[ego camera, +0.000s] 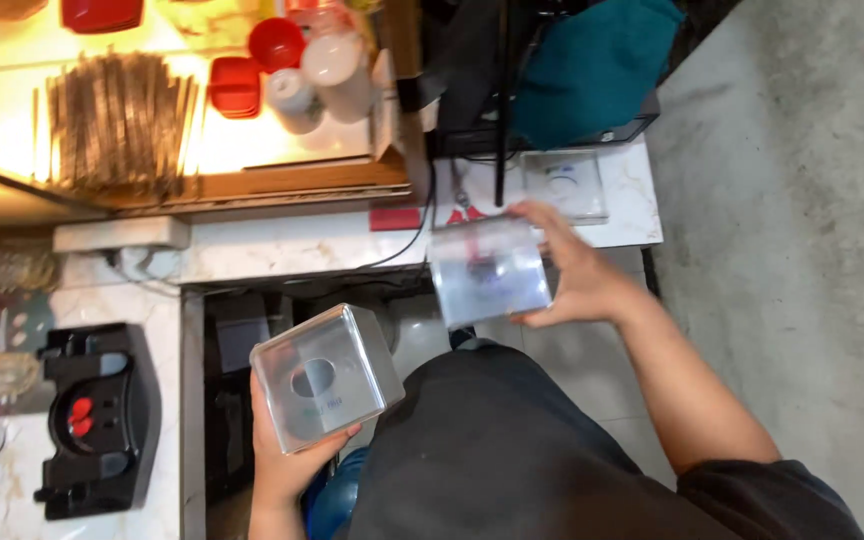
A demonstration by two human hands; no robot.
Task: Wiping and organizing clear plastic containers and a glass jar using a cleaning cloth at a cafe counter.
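The left hand [287, 465] is gripping a square box of shiny metal [324, 377] from below, its grip wrapping the lower edge, thumb lying on the face with the oval hole. The right hand [577, 272] is holding a second box [490, 270], clear-sided and blurred, out in front of the body; its grip is spreading around the far and right sides, fingers pressing on the box. A third box of the same square kind [564, 184] is sitting on the pale marble bench [282, 245], just beyond the right hand. A small red label [395, 218] is lying flat on that bench, left of the held clear box. Behind it, a bundle of chopsticks [120, 120], three red containers [237, 87] and two white cups [337, 70] are standing on a lit shelf. A black tray [102, 420] is sitting at the left.
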